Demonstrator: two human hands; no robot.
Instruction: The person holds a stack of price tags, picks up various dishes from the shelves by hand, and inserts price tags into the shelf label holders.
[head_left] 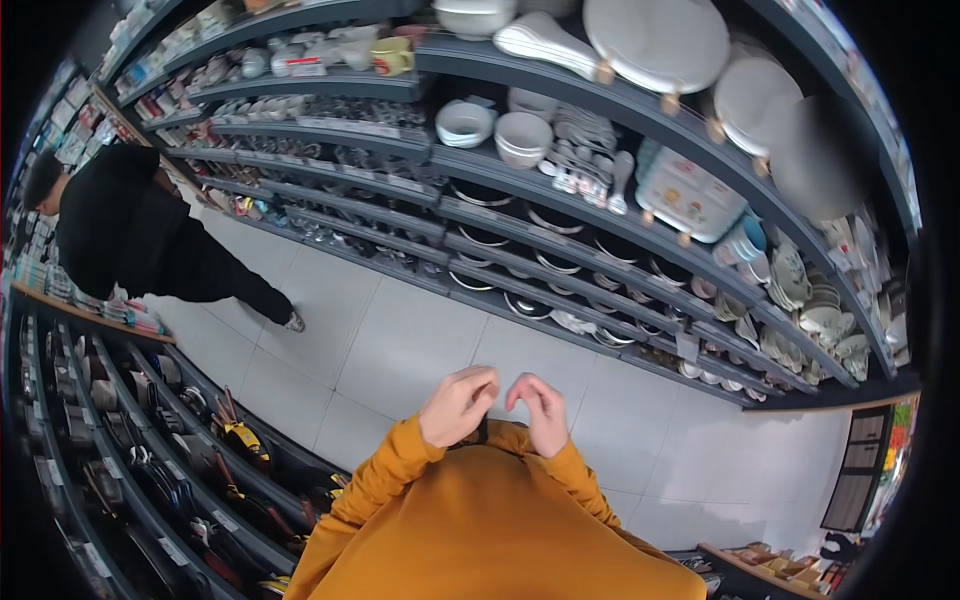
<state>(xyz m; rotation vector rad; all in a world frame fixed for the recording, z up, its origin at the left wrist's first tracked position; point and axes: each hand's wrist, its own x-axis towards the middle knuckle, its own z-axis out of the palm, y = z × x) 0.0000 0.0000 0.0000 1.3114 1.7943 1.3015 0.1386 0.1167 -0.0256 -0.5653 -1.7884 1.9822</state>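
My left hand (458, 405) is held in front of my waist, fingers loosely bent and nothing seen in it. Close beside it, with a small gap between them, my right hand (541, 412) has its thumb and fingers curved apart and also holds nothing visible. Both hands come out of mustard-yellow sleeves (385, 468) and hover over the pale tiled floor (410, 345). Neither touches any goods on the shelves.
Ahead runs a long dark shelf unit (560, 220) with white bowls (465, 122), plates (655, 40), spoons (585, 170) and a patterned tray (690, 190). Pans and utensils fill a rack (140, 450) at left. A person in black (120, 225) stands in the aisle.
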